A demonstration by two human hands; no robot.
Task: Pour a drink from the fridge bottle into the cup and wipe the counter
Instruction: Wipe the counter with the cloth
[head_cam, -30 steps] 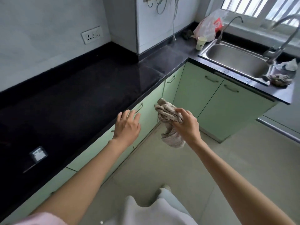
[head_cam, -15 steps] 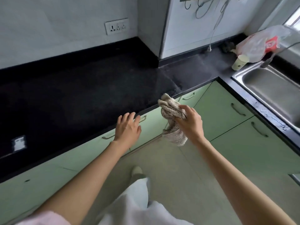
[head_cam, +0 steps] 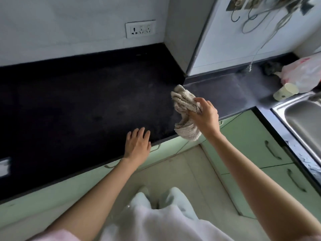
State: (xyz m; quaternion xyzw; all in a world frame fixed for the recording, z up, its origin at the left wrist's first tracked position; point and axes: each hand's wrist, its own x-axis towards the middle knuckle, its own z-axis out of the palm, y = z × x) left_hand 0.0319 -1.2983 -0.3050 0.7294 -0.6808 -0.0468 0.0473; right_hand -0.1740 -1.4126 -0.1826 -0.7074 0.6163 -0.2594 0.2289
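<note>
My right hand [head_cam: 205, 115] grips a bunched beige cloth [head_cam: 184, 105] above the front edge of the black counter [head_cam: 86, 101], the cloth's lower end hanging past the edge. My left hand [head_cam: 138, 143] lies flat with straight fingers on the counter's front edge, to the left of the cloth. A pale paper cup [head_cam: 284, 92] lies on its side on the counter at the far right, beside the sink. No bottle is in view.
A steel sink [head_cam: 305, 122] fills the right edge. A plastic bag [head_cam: 305, 73] sits behind the cup. Green cabinet fronts [head_cam: 246, 136] with handles run below the counter. A wall socket [head_cam: 140, 29] and a hanging cable [head_cam: 260, 49] are on the back wall.
My view has swung left and closer to the counter. My right hand has carried the cloth up over the counter edge. My left hand has reached the counter's front edge.
</note>
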